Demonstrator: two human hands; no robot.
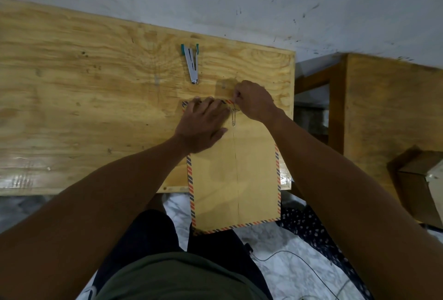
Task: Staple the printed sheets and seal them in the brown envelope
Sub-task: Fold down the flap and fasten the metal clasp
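A brown envelope point(233, 180) with a red-and-blue striped border lies on the wooden table point(96, 108), its near end hanging over the table's front edge. My left hand point(203, 124) presses flat on the envelope's far end, fingers spread. My right hand point(255, 100) pinches at the top edge of the envelope, fingertips at a metal clasp pin point(234, 117) on the flap. The printed sheets are not visible. A silver stapler point(191, 63) with green ends lies open on the table beyond the envelope.
A white wall point(239, 0) runs behind the table. A second wooden piece of furniture point(383, 108) stands to the right, with a cardboard box point(417, 180) beside it. Cables point(299, 263) lie on the marble floor near my legs.
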